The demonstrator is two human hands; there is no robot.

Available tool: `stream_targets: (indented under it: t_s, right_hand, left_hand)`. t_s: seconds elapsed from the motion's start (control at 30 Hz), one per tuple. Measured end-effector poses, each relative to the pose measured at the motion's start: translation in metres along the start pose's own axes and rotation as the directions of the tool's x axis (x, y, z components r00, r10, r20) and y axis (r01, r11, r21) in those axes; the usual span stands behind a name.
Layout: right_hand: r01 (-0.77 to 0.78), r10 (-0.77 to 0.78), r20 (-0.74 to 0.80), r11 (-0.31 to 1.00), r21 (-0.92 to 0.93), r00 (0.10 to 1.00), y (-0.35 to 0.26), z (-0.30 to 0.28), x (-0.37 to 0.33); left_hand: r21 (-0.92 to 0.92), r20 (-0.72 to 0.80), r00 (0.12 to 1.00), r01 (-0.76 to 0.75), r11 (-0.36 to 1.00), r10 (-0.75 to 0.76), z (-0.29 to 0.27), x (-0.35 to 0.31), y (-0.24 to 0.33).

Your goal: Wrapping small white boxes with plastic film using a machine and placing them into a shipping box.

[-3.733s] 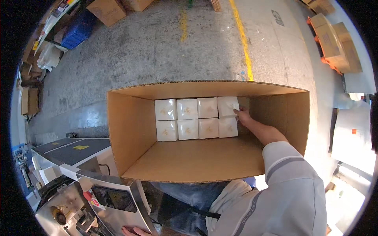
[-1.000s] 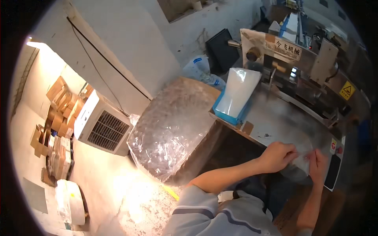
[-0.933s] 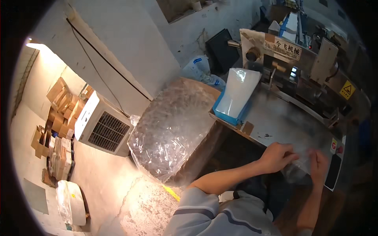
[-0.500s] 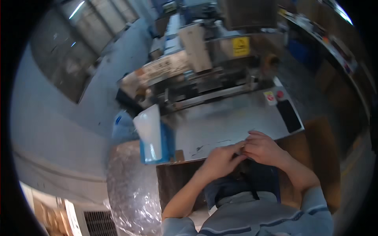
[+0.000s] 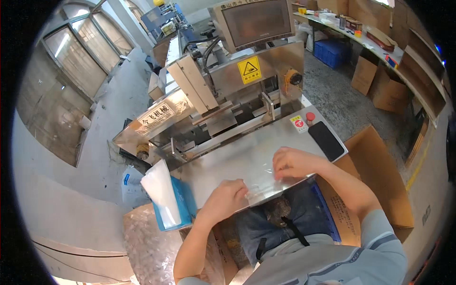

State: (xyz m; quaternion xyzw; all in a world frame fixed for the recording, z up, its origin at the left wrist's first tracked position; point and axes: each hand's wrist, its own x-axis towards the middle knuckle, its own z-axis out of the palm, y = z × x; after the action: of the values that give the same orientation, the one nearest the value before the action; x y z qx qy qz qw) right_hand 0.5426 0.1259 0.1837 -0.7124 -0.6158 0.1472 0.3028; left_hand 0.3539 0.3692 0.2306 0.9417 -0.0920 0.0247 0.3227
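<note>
Over the front edge of the steel tabletop [image 5: 223, 161], my two hands are apart with a piece of clear plastic film [image 5: 259, 186] between them. My left hand [image 5: 227, 198] has its fingers curled and pressed together at the film's left side. At the other side, my right hand [image 5: 295, 164] is bent downward, with fingertips close to the film. Motion smears its fingertips, so its grip is unclear. Glare makes the film's outline hard to follow. A blue box [image 5: 186, 202] with white plastic sheets [image 5: 161, 192] stands at the table's left corner.
Beyond the tabletop stands a metal machine with a screen [image 5: 256, 23], a yellow warning sign [image 5: 250, 70] and a red button [image 5: 310, 116]. A black phone [image 5: 327, 141] lies at the right. Cardboard flaps [image 5: 380, 175] rise beside my right arm; a bag of clear pieces [image 5: 154, 242] sits lower left.
My hands were together at the table's front edge and have moved apart, with clear film now visible between them. The view has shifted and become sharper.
</note>
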Motion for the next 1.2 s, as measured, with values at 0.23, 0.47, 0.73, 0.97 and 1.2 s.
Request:
stream_targets:
  t_s: [0.23, 0.47, 0.73, 0.97, 1.2]
  right_hand:
    - [-0.081, 0.09, -0.199, 0.995, 0.054, 0.976, 0.088, 0.025, 0.121]
    - [-0.227, 0.212, -0.204, 0.973, -0.05, 0.956, 0.127, -0.012, 0.188]
    - [-0.334, 0.293, -0.175, 0.897, -0.29, 0.94, 0.083, -0.009, 0.216]
    - [-0.205, 0.072, -0.273, 0.843, -0.497, 0.959, 0.08, 0.041, 0.193]
    - [-0.291, 0.237, -0.172, 0.834, -0.468, 0.956, 0.056, 0.038, 0.201]
  left_hand:
    - [-0.252, 0.078, 0.952, 0.306, 0.918, -0.296, -0.011, 0.053, -0.188]
    - [-0.41, 0.159, 0.82, 0.562, 0.718, -0.55, -0.074, 0.143, -0.2]
    - [-0.502, -0.017, 0.939, 0.289, 0.815, -0.343, -0.044, 0.156, -0.273]
    - [0.301, -0.597, 0.8, 0.293, 0.907, -0.06, 0.027, 0.108, -0.156]
    - [0.333, -0.582, 0.788, 0.455, 0.826, -0.199, 0.128, -0.001, -0.063]
